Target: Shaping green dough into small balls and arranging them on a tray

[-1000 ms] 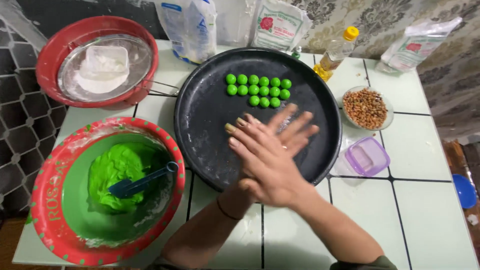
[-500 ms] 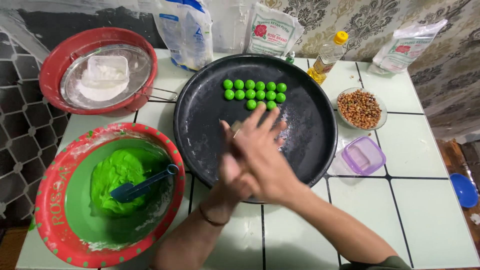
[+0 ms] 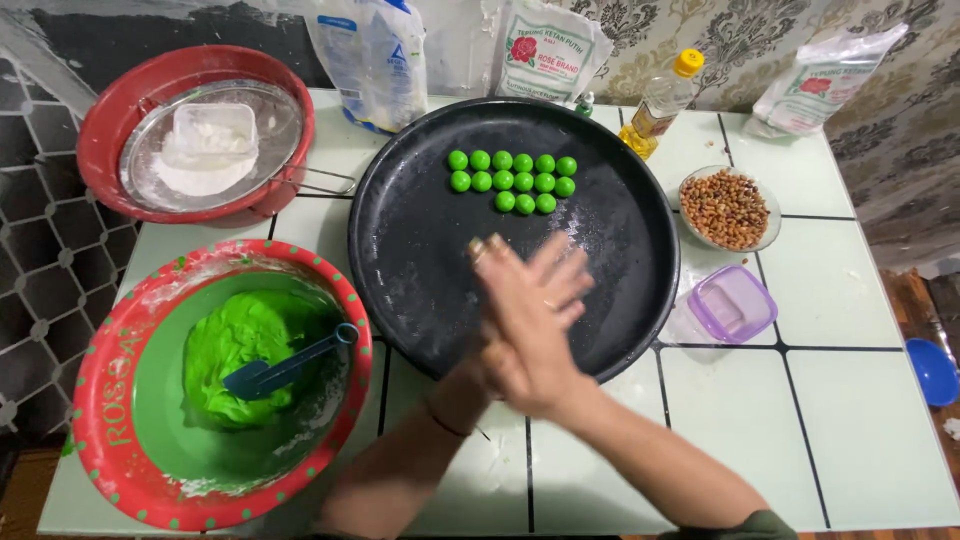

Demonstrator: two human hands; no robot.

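My two hands are pressed palm to palm above the near part of a round black tray point(image 3: 400, 290). My right hand point(image 3: 540, 320) lies on top with its fingers spread. Under it is my left hand point(image 3: 482, 250), of which only the ringed fingertips and the wrist show. Whatever lies between the palms is hidden. Several small green dough balls point(image 3: 512, 180) sit in neat rows at the far side of the tray. To the left, a red-rimmed bowl point(image 3: 120, 430) holds a lump of green dough point(image 3: 235, 345) with a blue scoop point(image 3: 285, 365) stuck in it.
At the back left is a red basin point(image 3: 110, 110) with a sieve and white flour point(image 3: 205, 150). Flour bags point(image 3: 370, 50) and an oil bottle point(image 3: 660, 100) stand behind the tray. On the right sit a bowl of peanuts point(image 3: 725, 208) and a purple-lidded box point(image 3: 732, 303).
My palms have slid against each other: the right hand has drawn back toward me while the left fingertips have pushed forward from under it. Nothing on the table has moved.
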